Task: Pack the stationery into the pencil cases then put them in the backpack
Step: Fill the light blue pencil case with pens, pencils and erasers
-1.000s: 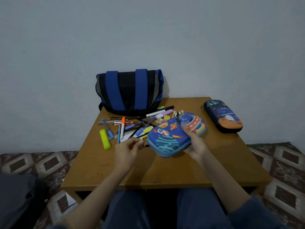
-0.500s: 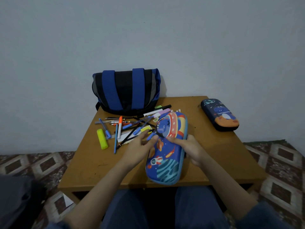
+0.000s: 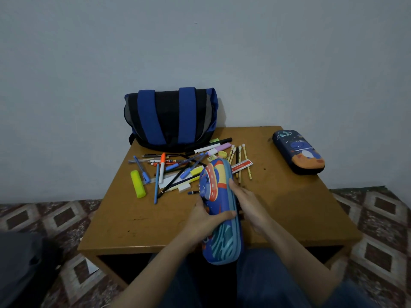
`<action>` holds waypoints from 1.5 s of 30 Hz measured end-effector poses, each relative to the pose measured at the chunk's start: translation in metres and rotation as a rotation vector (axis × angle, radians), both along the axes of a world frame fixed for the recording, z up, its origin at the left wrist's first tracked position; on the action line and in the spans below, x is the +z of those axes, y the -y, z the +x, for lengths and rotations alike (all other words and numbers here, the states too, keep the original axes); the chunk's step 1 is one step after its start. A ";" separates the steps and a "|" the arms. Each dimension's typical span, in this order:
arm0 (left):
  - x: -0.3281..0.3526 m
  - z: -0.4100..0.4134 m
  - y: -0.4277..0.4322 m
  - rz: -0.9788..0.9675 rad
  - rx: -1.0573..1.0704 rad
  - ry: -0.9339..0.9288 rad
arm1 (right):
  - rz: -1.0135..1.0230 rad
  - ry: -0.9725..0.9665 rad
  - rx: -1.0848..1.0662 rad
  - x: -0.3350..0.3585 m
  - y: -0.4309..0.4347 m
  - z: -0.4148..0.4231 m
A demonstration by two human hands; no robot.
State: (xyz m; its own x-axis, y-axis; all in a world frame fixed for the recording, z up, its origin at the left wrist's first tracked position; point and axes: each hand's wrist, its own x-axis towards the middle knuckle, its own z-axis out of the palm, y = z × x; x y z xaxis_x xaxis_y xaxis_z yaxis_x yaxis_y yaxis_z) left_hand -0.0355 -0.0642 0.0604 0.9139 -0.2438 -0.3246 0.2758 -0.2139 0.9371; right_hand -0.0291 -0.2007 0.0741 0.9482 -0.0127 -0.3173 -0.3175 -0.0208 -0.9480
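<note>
A blue space-print pencil case (image 3: 219, 236) is tilted on its edge, lengthwise towards me, over the table's front edge. My left hand (image 3: 205, 218) grips its left side with the thumb across the cover. My right hand (image 3: 250, 206) holds its right edge, fingers along the zip side. A heap of pens, markers, pencils and erasers (image 3: 178, 170) lies behind it. A second dark pencil case (image 3: 298, 152) lies closed at the far right. The black and blue backpack (image 3: 171, 118) stands against the wall.
The wooden table (image 3: 133, 218) is low, with my knees under its front edge. A yellow highlighter (image 3: 138, 183) lies apart at the left of the heap. A small red ruler (image 3: 241, 166) lies by several pencils. Patterned floor surrounds the table.
The blue case has turned from lying flat to standing on its edge and come closer to me. My left hand moved from the case's top end to its left side.
</note>
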 end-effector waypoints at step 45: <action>-0.032 0.026 0.003 0.710 -0.178 0.294 | -0.886 0.034 -0.202 -0.039 0.131 0.004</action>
